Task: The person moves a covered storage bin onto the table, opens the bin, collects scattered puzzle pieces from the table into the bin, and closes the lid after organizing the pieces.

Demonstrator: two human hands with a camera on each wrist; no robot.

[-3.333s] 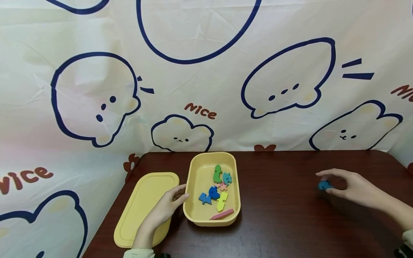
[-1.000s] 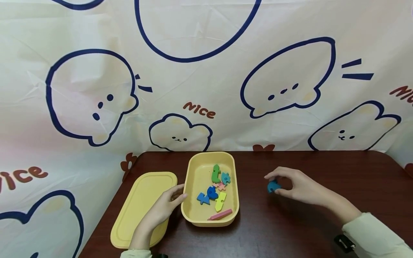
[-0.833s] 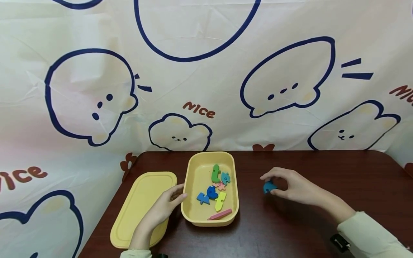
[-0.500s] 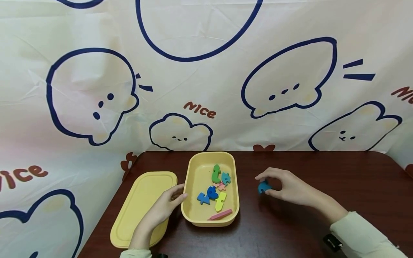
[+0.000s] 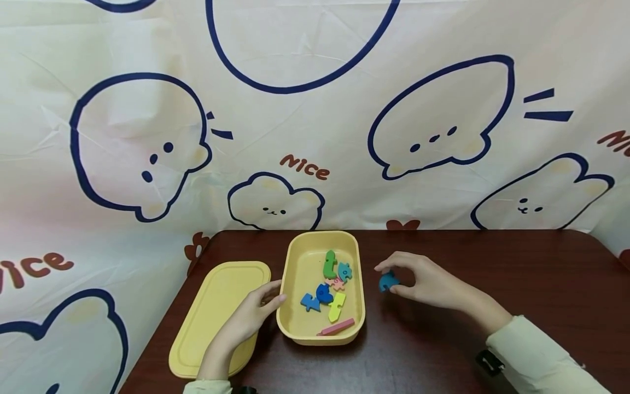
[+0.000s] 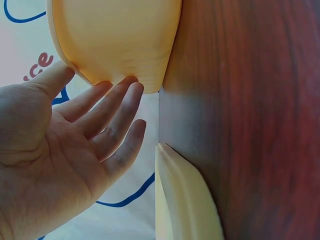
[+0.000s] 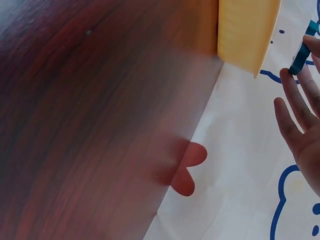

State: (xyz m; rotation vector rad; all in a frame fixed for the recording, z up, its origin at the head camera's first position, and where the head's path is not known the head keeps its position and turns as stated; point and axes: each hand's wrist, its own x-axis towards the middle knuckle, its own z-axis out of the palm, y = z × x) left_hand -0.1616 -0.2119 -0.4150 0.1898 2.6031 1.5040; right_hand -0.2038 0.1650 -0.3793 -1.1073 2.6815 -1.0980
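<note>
My right hand point(image 5: 428, 279) pinches a blue puzzle piece point(image 5: 388, 281) between thumb and fingertips, close to the right side of a yellow box point(image 5: 321, 340). In the right wrist view the puzzle piece point(image 7: 303, 52) is seen edge-on, raised above the table. On the box's left, my left hand point(image 5: 251, 314) has its fingertips against the outer wall and its thumb at the rim; the fingers point(image 6: 112, 107) are nearly straight. Inside the box lie several coloured puzzle pieces: green point(image 5: 330, 265), teal point(image 5: 344, 271), pink point(image 5: 336, 283), blue point(image 5: 310, 301), dark blue point(image 5: 324, 294) and yellow point(image 5: 337, 307).
A pink pencil-shaped piece point(image 5: 337, 327) lies at the box's near end. Left of the box, a yellow lid point(image 5: 211, 312) lies flat, partly under my left forearm. A dark brown table point(image 5: 492, 257) carries everything; a printed cloth point(image 5: 344, 137) hangs behind its far edge.
My right hand has carried the blue puzzle piece leftward from the table's right side to beside the box. My left hand and the box's contents have stayed where they were.
</note>
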